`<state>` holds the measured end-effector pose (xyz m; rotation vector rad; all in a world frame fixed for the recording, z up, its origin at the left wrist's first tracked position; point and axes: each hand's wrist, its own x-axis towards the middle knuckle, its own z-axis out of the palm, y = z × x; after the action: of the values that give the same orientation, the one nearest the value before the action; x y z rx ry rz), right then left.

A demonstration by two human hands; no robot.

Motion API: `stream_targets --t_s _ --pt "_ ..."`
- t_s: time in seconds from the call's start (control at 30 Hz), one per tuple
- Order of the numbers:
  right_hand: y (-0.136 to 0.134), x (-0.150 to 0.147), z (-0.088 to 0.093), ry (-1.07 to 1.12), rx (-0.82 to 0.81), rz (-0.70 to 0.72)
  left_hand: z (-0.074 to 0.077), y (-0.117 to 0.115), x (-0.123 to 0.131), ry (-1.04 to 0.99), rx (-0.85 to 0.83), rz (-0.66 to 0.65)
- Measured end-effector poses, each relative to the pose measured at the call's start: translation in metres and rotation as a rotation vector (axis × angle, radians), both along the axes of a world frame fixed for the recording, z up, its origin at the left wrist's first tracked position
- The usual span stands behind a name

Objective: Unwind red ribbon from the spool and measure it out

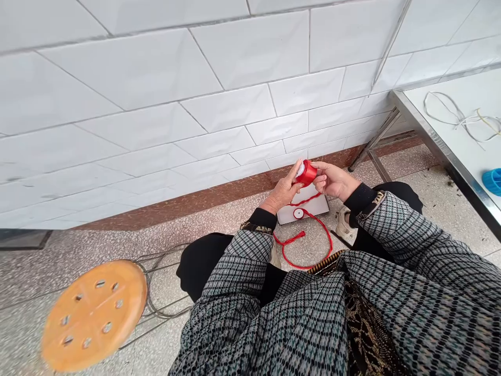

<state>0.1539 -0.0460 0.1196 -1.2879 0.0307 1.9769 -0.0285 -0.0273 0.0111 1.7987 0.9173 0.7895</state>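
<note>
Both my hands hold a small red spool of ribbon (306, 173) above the floor. My left hand (282, 192) pinches it from the left with thumb and fingers raised. My right hand (333, 180) wraps round its right side. A loose red ribbon (318, 230) hangs from the spool and loops over the floor. Below the hands lies a white box (315, 207) with a small red-rimmed round piece (298, 213) on it.
An orange round stool (93, 313) with a wire frame stands at lower left. A steel-edged white table (450, 141) at right carries white cords (454, 116) and a blue object (493, 180). A white tiled wall (195, 104) faces me. One shoe (344, 223) rests on the speckled floor.
</note>
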Motion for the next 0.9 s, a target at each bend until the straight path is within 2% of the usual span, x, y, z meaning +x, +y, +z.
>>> stream_targets --t_s 0.23,0.4,0.67,0.77,0.9 --pt "-0.002 -0.005 0.000 -0.064 0.038 -0.052 0.019 0.001 -0.009 0.151 0.031 -0.025" --pt "-0.001 -0.006 -0.005 -0.035 0.048 -0.070 0.016 0.002 -0.007 0.164 0.023 -0.020" --pt "-0.002 -0.002 0.003 0.012 0.031 0.038 0.014 0.007 -0.010 -0.055 -0.173 -0.101" --pt "-0.005 -0.002 0.005 0.005 0.121 0.093 0.015 0.008 -0.011 -0.175 -0.265 -0.099" --pt "-0.013 -0.009 -0.003 -0.111 0.419 0.159 0.021 0.010 -0.012 -0.298 -0.338 -0.040"
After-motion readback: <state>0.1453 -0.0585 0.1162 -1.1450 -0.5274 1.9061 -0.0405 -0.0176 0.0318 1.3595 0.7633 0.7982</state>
